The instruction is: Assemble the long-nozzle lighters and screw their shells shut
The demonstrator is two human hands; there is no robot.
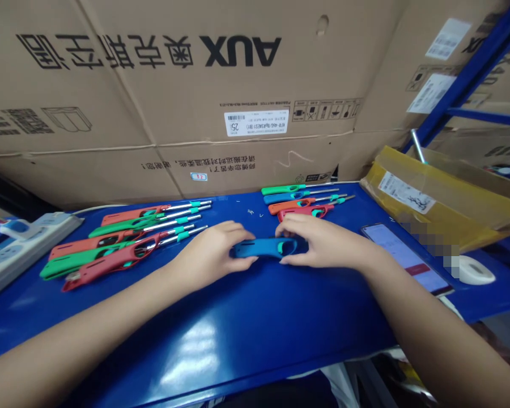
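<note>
A blue long-nosed lighter (266,248) lies across the middle of the blue table (246,334), held at both ends. My left hand (212,255) grips its left end with curled fingers. My right hand (323,241) closes over its right end, covering the nozzle side. To the left lies a pile of several red and green lighters (123,243) with metal nozzles pointing right. Behind my right hand is a smaller group of green, blue, orange and red lighters (301,201).
A white power strip (29,241) sits at the far left. A phone (408,258) with a lit screen lies at the right, beside a yellow-brown carton (442,195) and a white round object (474,271). Large AUX cardboard boxes (221,85) wall the back.
</note>
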